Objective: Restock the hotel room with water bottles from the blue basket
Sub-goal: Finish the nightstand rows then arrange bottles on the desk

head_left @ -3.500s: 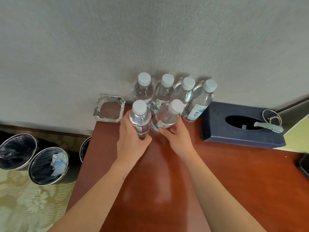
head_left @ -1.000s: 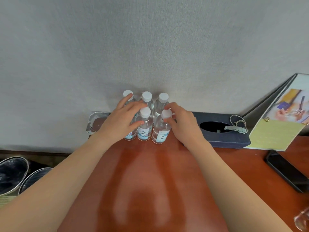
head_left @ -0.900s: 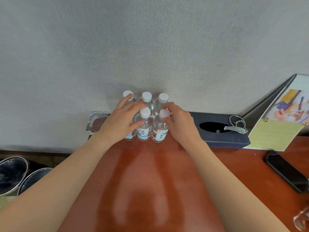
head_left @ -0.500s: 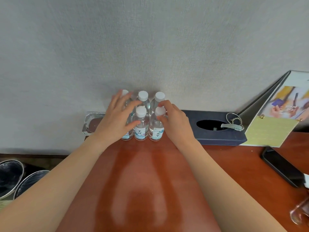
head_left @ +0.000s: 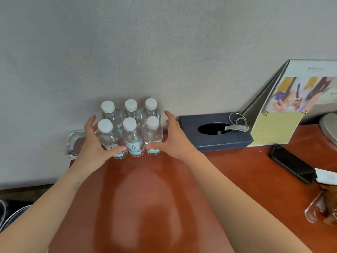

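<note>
Water bottles [head_left: 132, 136], six in two rows of three, stand at centre frame on the red-brown table [head_left: 237, 170], against the wall [head_left: 164, 42]. A dark blue tissue box [head_left: 209, 143] sits just right. The left hand [head_left: 94, 145] and right hand [head_left: 175, 141] flank the cluster, each grip spread, thumbs touching the front bottles.

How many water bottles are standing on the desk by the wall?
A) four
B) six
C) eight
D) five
B: the water bottles show six white caps, three in the back row and three in the front row, between the left hand and the right hand.
</note>
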`<state>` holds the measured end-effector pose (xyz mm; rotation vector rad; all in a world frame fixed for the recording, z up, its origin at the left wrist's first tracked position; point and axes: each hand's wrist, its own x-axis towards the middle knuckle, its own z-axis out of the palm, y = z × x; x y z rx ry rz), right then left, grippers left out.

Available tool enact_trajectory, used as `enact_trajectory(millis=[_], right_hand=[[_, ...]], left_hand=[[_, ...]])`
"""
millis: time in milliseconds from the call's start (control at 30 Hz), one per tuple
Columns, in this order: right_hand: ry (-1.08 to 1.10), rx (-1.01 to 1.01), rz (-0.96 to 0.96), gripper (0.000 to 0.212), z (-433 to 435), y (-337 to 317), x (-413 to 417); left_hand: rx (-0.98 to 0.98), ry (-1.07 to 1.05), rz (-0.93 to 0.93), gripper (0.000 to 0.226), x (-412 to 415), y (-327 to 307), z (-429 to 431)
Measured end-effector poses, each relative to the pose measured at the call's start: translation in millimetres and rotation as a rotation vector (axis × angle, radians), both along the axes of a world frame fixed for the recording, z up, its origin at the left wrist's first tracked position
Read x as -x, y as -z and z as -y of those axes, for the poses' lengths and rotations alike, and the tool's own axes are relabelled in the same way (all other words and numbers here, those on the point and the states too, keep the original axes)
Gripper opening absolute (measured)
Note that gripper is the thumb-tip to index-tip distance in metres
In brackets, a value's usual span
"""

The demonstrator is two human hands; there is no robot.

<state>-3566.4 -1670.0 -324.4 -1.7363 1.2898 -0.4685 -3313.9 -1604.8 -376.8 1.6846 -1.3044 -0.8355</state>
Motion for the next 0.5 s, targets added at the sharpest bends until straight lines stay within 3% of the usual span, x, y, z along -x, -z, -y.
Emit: enact_trajectory(millis=[200,500], right_hand=[[-0.072,-0.096,0.004,0.141,12,22,-4],[-0.128,-0.122,0.029,0.141,24,33,-10]], left_hand=[[-0.088,0.059,-0.034,0.120,-7,8,6],[-0.159,0.161,0.089,0.124,-24,19,13]])
